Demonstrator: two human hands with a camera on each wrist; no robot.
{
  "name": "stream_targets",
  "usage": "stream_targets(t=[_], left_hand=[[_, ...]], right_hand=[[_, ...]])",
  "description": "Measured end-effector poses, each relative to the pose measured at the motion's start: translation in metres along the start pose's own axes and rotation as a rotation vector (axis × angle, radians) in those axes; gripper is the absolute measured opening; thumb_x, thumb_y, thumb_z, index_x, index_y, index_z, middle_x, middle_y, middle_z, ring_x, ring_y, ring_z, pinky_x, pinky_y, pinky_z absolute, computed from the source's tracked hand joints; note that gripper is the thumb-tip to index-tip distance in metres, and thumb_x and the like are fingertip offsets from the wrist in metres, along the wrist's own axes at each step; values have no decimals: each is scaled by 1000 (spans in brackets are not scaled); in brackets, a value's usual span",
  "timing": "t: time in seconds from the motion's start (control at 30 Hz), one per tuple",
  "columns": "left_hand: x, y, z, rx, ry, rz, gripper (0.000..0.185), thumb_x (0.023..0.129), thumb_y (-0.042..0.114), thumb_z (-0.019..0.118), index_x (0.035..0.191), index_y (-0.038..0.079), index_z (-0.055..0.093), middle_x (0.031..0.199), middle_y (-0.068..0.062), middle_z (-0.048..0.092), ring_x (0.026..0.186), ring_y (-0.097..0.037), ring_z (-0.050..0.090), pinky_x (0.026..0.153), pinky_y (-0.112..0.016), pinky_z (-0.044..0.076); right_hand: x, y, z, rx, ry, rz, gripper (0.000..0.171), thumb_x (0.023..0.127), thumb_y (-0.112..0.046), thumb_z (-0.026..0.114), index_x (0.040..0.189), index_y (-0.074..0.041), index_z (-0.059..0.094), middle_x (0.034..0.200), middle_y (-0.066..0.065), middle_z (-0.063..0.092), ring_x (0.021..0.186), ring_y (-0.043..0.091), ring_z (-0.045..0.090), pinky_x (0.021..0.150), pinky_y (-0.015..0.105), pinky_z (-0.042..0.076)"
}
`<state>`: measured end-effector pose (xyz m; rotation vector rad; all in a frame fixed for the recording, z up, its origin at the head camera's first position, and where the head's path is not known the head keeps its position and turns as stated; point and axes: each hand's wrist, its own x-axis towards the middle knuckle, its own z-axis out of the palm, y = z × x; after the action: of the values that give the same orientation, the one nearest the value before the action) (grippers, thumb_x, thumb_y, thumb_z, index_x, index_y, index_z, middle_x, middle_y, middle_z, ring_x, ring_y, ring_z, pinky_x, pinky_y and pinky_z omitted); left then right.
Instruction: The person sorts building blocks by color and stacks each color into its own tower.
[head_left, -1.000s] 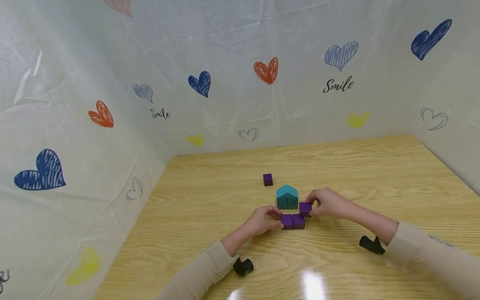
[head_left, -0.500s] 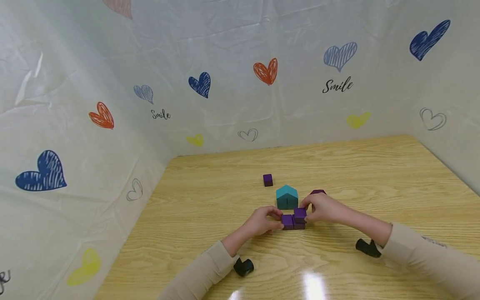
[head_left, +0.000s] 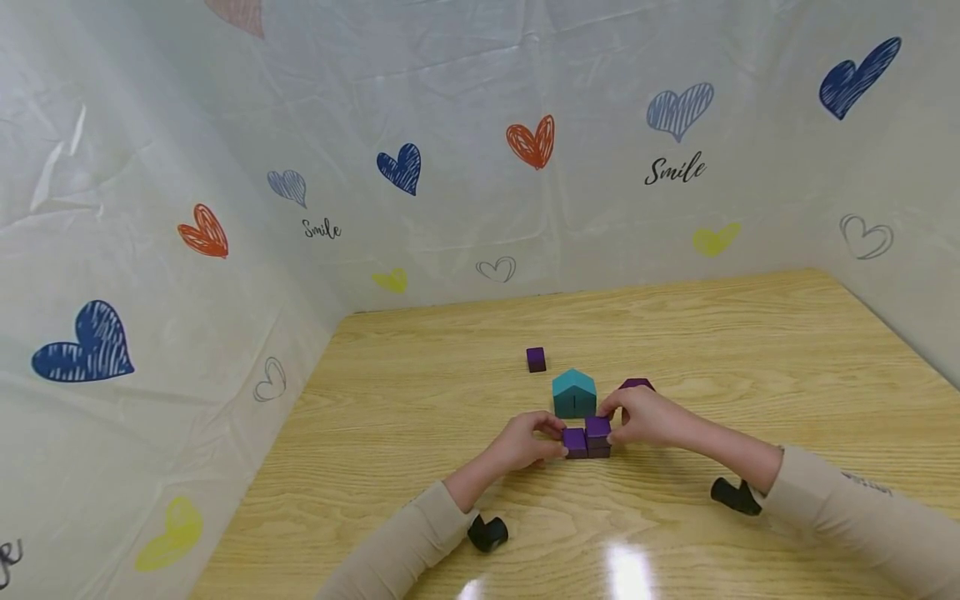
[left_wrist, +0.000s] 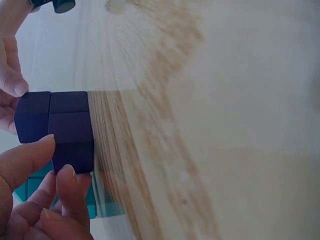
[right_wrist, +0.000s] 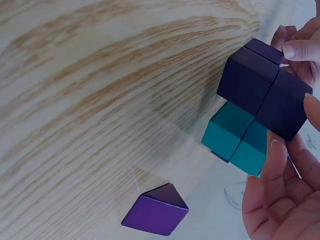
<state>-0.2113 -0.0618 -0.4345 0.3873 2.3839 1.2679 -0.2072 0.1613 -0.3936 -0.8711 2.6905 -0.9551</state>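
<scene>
My left hand (head_left: pixel 528 442) pinches the left purple cube (head_left: pixel 574 443) of a low pair, thumb at its near side and fingertips behind. My right hand (head_left: pixel 648 417) holds another purple cube (head_left: pixel 597 427) between thumb and fingers; it sits on top of the pair's right cube (head_left: pixel 598 452). In the right wrist view the upper cube (right_wrist: pixel 285 105) lies flush over the lower one (right_wrist: pixel 248 78), with a fingertip at its edge. Just behind the cubes stand teal blocks (head_left: pixel 574 396) forming a small pointed house shape.
A lone purple cube (head_left: pixel 536 360) lies farther back on the wooden table (head_left: pixel 420 375). A purple triangular block (right_wrist: pixel 156 210) lies right of the teal blocks, partly hidden by my right hand in the head view. A heart-printed sheet (head_left: pixel 450 225) hangs behind the table.
My right hand has moved left and lowered its cube onto the pair's right cube. The purple triangular block has come into view behind that hand. My left hand stays put.
</scene>
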Motion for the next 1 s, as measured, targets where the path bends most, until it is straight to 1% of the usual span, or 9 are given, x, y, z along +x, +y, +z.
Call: stream_targets(t=[0.37,0.57,0.67,0.7,0.73,0.83,0.93,0.97,1.0], left_hand=[[0,1,0,0,2,-2,28,79,10,71,105,5,62,94,-6,63,62,-10,52,54,-25,48],[0,1,0,-2,5,-5,28,79,10,72,105,5,62,94,-6,63,62,-11,52,54,-26,48],[0,2,-1,7,6,-2,28,78,11,72,104,6,63,94,-5,64,64,-11,52,55,-25,47],[0,2,-2,11,6,0,28,78,11,72,104,6,63,94,-5,64,66,-11,53,55,-25,47],[0,3,-3,16,8,5,28,78,11,72,104,6,63,94,-5,64,68,-11,53,56,-24,47],[1,4,-7,24,15,10,27,78,12,72,103,5,63,95,-5,64,74,-11,54,58,-23,46],[1,5,-14,9,23,2,25,80,12,70,103,4,63,95,-6,64,73,-11,54,59,-25,47],[2,5,-16,1,26,-5,25,80,12,70,103,4,63,95,-6,64,72,-12,55,59,-26,48],[2,6,-20,-7,27,-17,25,81,12,69,104,3,63,95,-6,64,70,-13,55,59,-28,49]], right_hand=[[0,1,2,40,-2,40,26,70,-5,73,95,2,66,86,4,63,62,9,48,54,21,41],[-1,-2,0,37,2,40,27,71,-7,74,95,1,67,86,3,63,63,7,48,54,21,41],[-1,1,1,49,5,27,27,71,-8,74,94,1,67,86,4,63,63,8,49,55,22,43],[-1,2,1,52,7,15,26,71,-9,75,94,1,67,86,5,63,63,8,49,54,22,43],[-1,7,2,56,17,-22,26,71,-11,75,93,1,67,85,4,63,62,8,49,54,22,43],[-1,8,3,51,20,-40,26,71,-12,75,92,0,67,85,4,63,62,7,50,54,23,43],[-1,3,2,34,13,-17,26,71,-11,76,93,-1,67,86,4,64,64,6,50,55,22,43],[-2,-2,1,28,1,21,27,70,-9,76,94,0,67,87,5,64,64,7,50,56,22,43],[-2,-3,0,23,-4,34,27,70,-8,75,94,1,67,88,5,64,65,7,51,56,22,43]])
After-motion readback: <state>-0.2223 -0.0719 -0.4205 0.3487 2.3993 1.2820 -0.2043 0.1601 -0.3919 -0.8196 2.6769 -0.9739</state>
